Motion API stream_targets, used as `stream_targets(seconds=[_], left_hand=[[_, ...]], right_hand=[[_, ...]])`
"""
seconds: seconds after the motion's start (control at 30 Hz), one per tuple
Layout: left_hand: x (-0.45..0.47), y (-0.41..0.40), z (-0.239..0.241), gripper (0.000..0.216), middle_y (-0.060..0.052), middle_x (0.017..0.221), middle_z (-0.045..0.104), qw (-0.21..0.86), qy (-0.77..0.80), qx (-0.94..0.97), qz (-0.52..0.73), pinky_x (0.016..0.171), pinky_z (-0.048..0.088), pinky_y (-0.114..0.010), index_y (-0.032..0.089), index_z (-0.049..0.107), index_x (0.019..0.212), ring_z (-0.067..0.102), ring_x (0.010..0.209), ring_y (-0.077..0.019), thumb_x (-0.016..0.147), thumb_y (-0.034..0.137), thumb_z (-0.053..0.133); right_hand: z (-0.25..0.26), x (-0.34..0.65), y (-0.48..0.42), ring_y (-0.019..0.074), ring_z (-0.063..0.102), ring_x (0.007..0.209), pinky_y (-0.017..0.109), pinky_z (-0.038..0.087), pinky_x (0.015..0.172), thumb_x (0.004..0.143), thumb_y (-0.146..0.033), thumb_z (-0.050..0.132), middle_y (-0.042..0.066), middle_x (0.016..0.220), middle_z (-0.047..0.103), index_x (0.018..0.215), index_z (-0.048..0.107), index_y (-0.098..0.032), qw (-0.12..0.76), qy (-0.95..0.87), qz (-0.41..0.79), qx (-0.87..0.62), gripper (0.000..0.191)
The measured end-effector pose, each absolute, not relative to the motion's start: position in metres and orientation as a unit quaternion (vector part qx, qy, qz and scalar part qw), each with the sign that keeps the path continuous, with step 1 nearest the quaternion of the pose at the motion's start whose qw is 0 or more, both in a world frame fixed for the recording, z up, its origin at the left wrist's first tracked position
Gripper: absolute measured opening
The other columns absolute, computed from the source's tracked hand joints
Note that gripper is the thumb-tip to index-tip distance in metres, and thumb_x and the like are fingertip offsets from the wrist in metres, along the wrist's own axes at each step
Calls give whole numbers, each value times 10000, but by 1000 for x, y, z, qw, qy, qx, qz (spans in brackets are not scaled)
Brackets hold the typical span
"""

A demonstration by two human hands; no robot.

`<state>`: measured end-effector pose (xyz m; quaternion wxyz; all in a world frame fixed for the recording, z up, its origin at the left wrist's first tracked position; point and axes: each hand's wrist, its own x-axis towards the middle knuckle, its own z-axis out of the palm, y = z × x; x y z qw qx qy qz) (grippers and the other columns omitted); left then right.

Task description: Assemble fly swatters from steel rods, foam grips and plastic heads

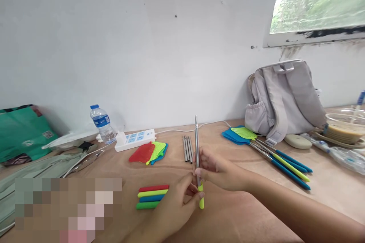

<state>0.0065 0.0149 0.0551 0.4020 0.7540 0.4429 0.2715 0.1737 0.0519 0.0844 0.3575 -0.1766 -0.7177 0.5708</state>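
My left hand [185,195] pinches a yellow-green handle sleeve [201,202] between thumb and fingers. Just above it, my right hand [209,169] grips a silver metal rod [197,140] that stands nearly upright, its lower end at the top of the sleeve. How deep the rod sits in the sleeve is hidden by my fingers. Beside my left hand lie several coloured sleeves [152,198] in red, yellow, blue and green, partly covered by that hand. Beyond my hands are several loose metal rods [187,149]. Red, yellow and blue mesh swatter heads [144,152] lie to their left.
Fly swatters [288,161] with blue and yellow handles lie at the right, near a grey backpack [285,98]. A power strip [135,139] and a water bottle [102,123] stand by the wall. Drink cups [345,127] sit far right; a green bag [25,133] is far left.
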Motion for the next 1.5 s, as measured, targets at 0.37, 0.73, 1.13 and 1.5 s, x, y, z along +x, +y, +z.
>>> stream_targets(seconds=[0.37,0.73,1.13,1.5], left_hand=[[7,17,48,108,1,820,585,395,443,748,296,719,442,-239,197,486,827,570,797,-132,833,302,459],[16,0,57,127,-17,895,587,304,443,801,264,734,417,-255,205,511,909,540,797,-141,812,198,429],[-81,91,56,454,-87,1109,585,54,643,743,174,872,396,-301,152,521,1155,529,1028,-195,745,72,342],[-107,104,33,483,-85,1079,607,38,634,763,117,856,387,-358,192,524,1167,520,995,-250,692,114,484]], right_hand=[[96,185,45,111,472,649,246,406,601,759,-176,545,-1,737,518,806,503,-173,259,-873,283,-300,63],[90,174,28,114,488,608,252,411,595,931,-359,228,19,678,514,718,423,-184,377,-836,303,-258,337],[65,166,39,136,516,679,260,402,638,924,-302,222,29,746,544,758,475,-189,328,-856,223,-331,323],[63,166,41,142,515,675,278,418,649,923,-332,205,40,749,541,746,473,-184,308,-855,234,-346,353]])
